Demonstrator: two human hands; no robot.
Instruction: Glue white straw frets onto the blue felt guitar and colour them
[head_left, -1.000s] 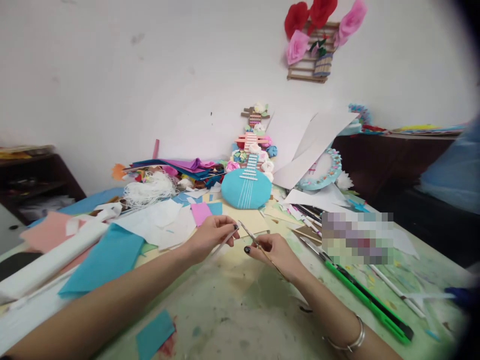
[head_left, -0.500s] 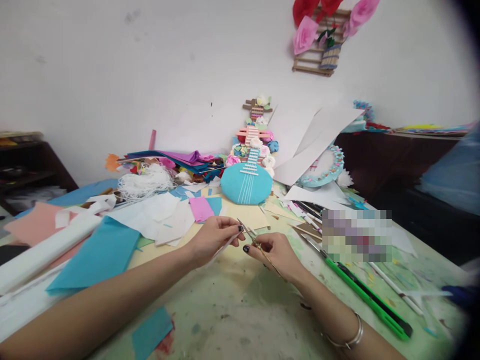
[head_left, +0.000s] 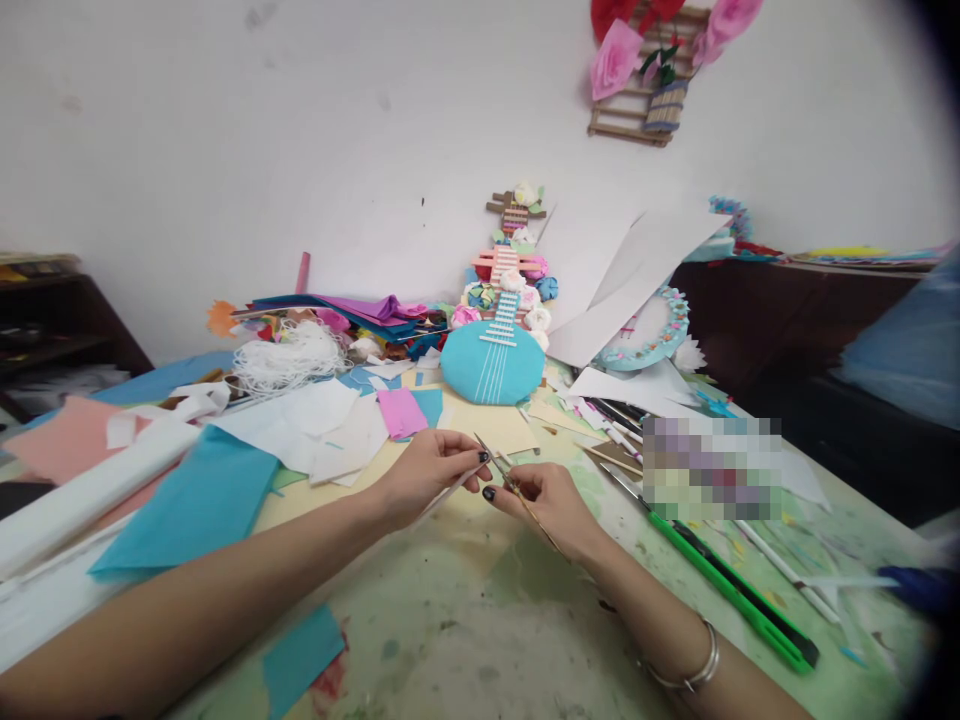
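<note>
Above the middle of the table, my left hand [head_left: 427,475] is closed, thumb against fingers, on a thin white strip [head_left: 442,497] that trails down toward me. Close to its right, my right hand [head_left: 555,505] grips a slim pointed metal tool [head_left: 513,487] with a gold-coloured shank. The fingers partly cover this tool, so whether it is scissors or tweezers is unclear. Its tip is at my left fingertips, by the strip's end. Behind both hands stands a blue paper lute [head_left: 491,365] with white strings, leaning against smaller decorated ones.
A green utility knife [head_left: 735,590] with its blade out lies right of my right hand. Blue paper [head_left: 195,505] and white rolls [head_left: 97,490] lie at left, with a blue scrap [head_left: 304,655] in front. White string [head_left: 289,358] is heaped behind. White sheets [head_left: 637,290] lean at right.
Both hands stay almost in place, with the tool's tip still beside the left fingertips. The camera view has shifted very slightly.
</note>
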